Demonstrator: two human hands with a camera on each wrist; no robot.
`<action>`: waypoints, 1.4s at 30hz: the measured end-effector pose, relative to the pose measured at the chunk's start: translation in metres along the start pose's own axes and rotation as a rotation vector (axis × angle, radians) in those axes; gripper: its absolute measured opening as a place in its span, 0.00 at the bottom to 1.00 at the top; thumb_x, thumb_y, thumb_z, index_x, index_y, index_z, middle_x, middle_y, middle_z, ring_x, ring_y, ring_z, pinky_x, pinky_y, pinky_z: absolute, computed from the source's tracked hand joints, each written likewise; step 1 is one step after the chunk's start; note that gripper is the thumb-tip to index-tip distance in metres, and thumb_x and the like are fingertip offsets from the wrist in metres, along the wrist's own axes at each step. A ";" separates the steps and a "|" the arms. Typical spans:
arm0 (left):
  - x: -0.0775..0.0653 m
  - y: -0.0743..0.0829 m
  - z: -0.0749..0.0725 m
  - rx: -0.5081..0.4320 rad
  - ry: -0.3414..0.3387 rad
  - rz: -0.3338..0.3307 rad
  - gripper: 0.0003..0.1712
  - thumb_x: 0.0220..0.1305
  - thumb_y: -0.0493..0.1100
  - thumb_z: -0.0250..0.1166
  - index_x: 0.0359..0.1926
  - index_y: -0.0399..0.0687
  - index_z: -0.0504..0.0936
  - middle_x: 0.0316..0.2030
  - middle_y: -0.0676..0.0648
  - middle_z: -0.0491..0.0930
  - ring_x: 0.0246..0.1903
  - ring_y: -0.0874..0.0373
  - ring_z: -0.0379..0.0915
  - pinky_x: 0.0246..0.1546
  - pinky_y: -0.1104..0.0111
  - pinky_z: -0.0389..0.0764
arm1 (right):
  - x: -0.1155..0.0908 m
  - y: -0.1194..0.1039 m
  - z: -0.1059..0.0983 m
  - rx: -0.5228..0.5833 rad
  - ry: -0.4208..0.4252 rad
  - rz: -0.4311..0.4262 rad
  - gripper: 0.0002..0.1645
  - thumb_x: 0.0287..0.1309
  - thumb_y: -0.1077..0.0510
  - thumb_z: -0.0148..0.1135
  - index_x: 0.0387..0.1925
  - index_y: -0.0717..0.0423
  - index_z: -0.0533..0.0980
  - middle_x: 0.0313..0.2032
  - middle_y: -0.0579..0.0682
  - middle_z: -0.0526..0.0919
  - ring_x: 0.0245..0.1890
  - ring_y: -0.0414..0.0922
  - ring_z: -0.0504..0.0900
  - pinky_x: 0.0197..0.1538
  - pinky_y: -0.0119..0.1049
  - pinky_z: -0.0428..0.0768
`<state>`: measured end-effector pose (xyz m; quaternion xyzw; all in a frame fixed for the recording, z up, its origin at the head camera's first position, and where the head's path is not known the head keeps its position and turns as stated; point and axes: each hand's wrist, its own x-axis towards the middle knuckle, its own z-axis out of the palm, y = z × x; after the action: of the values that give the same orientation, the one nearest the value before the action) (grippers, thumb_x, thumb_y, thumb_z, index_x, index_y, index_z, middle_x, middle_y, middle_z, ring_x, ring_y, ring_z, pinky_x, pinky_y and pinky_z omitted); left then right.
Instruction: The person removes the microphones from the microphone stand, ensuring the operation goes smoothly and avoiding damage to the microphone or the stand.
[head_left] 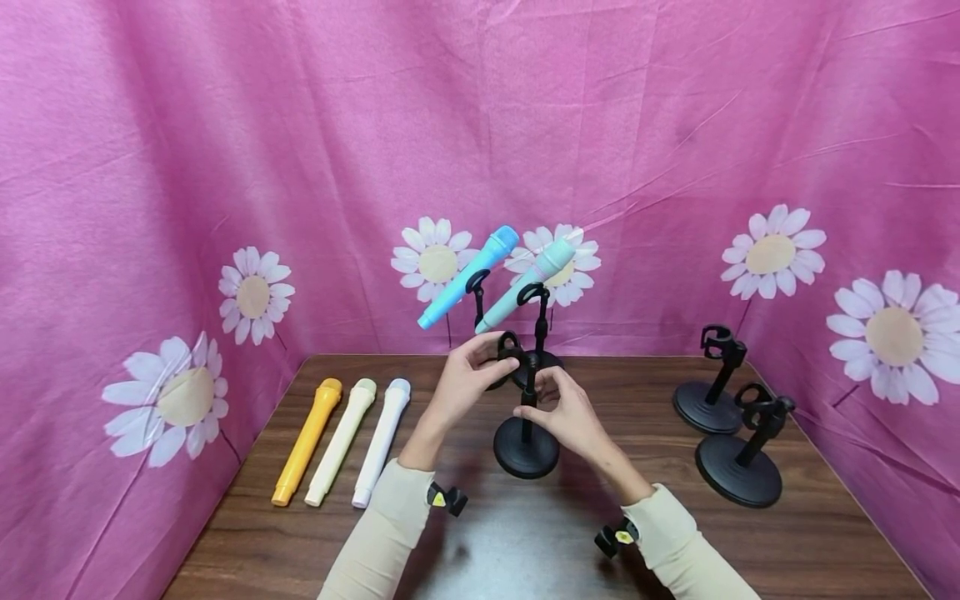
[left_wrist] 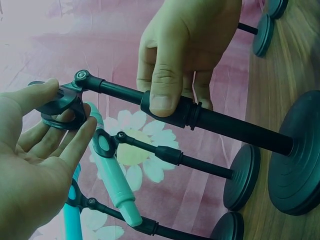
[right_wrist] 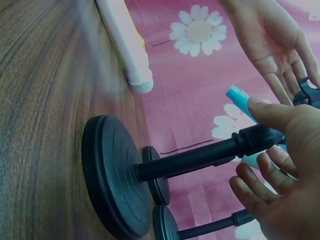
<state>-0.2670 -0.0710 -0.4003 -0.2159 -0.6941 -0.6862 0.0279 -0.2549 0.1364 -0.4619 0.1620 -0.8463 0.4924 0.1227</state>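
Observation:
A black desk microphone stand (head_left: 527,457) stands upright on the table between my hands. My left hand (head_left: 463,382) pinches the ring-shaped clip (left_wrist: 62,107) at its top, thumb on one side and fingers on the other. With thumb and fingers, my right hand (head_left: 572,414) holds the collar (left_wrist: 172,107) midway up the pole. The clip has no microphone in it. Just behind, a blue microphone (head_left: 468,277) and a mint green microphone (head_left: 527,283) sit tilted in the clips of two more black stands, whose bases are partly hidden in the head view.
Orange (head_left: 307,442), pale yellow (head_left: 341,442) and white (head_left: 382,443) microphones lie side by side on the table's left. Two black stands (head_left: 708,406) (head_left: 738,471) with vacant clips stand at the right. A pink daisy-print cloth (head_left: 480,125) hangs around the wooden table (head_left: 630,467).

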 end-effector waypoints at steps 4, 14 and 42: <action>0.001 0.000 0.001 0.001 0.004 0.000 0.24 0.70 0.36 0.72 0.65 0.43 0.82 0.57 0.38 0.86 0.56 0.57 0.84 0.56 0.69 0.86 | 0.000 0.000 0.000 0.006 0.014 0.044 0.29 0.48 0.57 0.88 0.45 0.55 0.76 0.37 0.51 0.85 0.39 0.44 0.85 0.44 0.30 0.84; 0.001 -0.001 0.000 -0.006 0.001 0.002 0.24 0.71 0.35 0.71 0.66 0.42 0.82 0.56 0.38 0.86 0.55 0.57 0.84 0.55 0.70 0.85 | -0.001 0.001 0.001 0.025 -0.046 -0.043 0.18 0.57 0.70 0.72 0.49 0.57 0.80 0.41 0.51 0.86 0.44 0.45 0.85 0.52 0.37 0.85; 0.001 0.000 0.000 -0.014 0.005 -0.003 0.23 0.70 0.34 0.71 0.65 0.42 0.82 0.56 0.38 0.86 0.54 0.58 0.84 0.55 0.70 0.85 | 0.001 0.001 0.004 0.040 -0.002 0.012 0.28 0.51 0.58 0.86 0.48 0.54 0.75 0.38 0.49 0.85 0.39 0.39 0.84 0.46 0.31 0.85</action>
<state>-0.2678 -0.0712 -0.4004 -0.2132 -0.6895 -0.6916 0.0273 -0.2565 0.1336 -0.4641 0.1598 -0.8374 0.5098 0.1158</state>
